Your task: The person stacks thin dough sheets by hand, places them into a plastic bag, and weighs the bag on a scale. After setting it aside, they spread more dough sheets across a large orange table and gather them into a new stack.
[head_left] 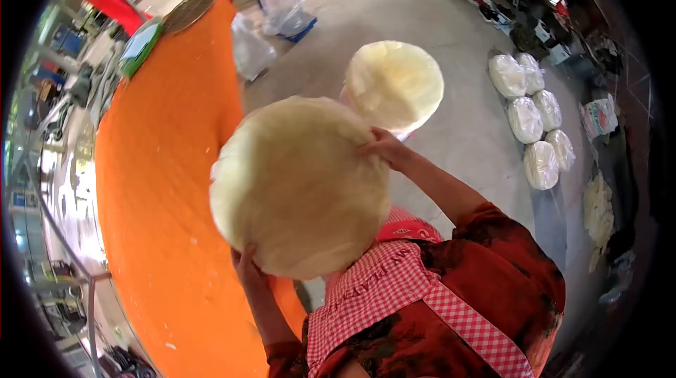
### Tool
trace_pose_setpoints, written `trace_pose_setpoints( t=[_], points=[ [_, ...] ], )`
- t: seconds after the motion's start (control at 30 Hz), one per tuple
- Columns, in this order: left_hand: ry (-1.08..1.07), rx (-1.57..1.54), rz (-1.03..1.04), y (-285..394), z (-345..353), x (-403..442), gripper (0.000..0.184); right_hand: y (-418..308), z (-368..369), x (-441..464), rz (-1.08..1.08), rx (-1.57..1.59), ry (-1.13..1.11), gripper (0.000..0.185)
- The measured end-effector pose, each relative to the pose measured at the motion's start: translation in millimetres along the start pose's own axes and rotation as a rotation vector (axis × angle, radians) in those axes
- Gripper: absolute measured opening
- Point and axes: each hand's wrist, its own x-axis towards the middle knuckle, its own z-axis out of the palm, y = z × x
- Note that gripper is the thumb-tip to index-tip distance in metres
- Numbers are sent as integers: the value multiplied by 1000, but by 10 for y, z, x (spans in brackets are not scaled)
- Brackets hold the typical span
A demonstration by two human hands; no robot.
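A large round pale disc (299, 188), which looks like thin flatbread, is held up in front of my chest by both hands. Whether it is one sheet or a stack, I cannot tell. My left hand (246, 264) grips its lower left edge, thumb on top and the other fingers mostly hidden beneath. At the upper right edge, my right hand (386, 149) is closed on the rim with its fingers over the top. Just beyond that hand, a second pile of round pale flatbread (396, 85) rests on a support that is mostly hidden.
An orange-covered table (155, 188) runs along my left, with a round tray (191, 10) and a green-edged item (141, 48) at its far end. Several white wrapped packs (525, 120) lie on the floor at right. Plastic bags (251, 50) stand beyond the table.
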Motion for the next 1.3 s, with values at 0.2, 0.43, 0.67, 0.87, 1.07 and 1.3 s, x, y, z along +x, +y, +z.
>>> trace_pose_setpoints(
  t=[0.2, 0.43, 0.67, 0.87, 1.07, 1.3],
  points=[
    [-267, 7, -279, -820, 1744, 1283, 53, -802, -1625, -223, -90, -26, 334, 50],
    [-485, -9, -462, -1305, 3156, 2397, 47, -1270, -2605, -26, -153, -32, 591, 53],
    [-604, 175, -600, -2503, 3656, 3737, 51, -638, -4082, 892, 55, 3, 696, 49],
    [-525, 197, -806, -2841, 3666, 4092, 58, -512, -4274, 1124, 362, 60, 945, 46],
    [-540, 227, -856, -2855, 3659, 4084, 58, -587, -4253, 1143, 454, 81, 1010, 45],
    [-612, 289, -817, -2429, 3830, 3755, 56, -644, -4397, 1034, 512, 176, 981, 49]
  ],
)
